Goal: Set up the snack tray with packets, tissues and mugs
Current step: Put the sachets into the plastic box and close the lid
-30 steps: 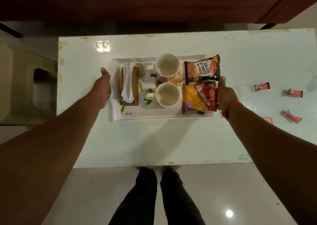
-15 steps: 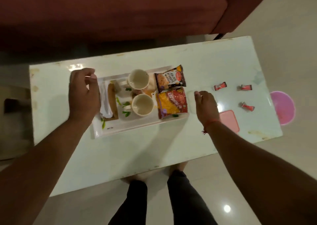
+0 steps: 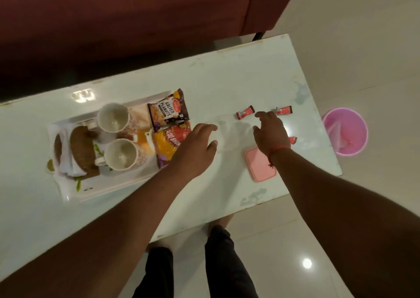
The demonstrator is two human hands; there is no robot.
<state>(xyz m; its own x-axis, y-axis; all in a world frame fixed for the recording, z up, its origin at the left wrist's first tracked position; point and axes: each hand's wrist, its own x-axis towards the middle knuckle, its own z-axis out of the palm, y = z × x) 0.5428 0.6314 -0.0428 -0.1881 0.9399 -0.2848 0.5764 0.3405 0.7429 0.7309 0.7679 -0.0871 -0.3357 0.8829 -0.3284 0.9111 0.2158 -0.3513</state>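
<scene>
While both hands (image 3: 197, 147) hover open, the tray (image 3: 75, 193) sits loaded.

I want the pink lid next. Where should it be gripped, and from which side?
Likely by the near right edge of the pink lid, which lies flat near the table edge. The right hand hovers open above it; pinch that rim from the near side, fingers sliding under.

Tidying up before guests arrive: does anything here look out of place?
Three small red sachets lie scattered on the table, off the tray. A pink lid lies apart near the table's front edge.
</scene>
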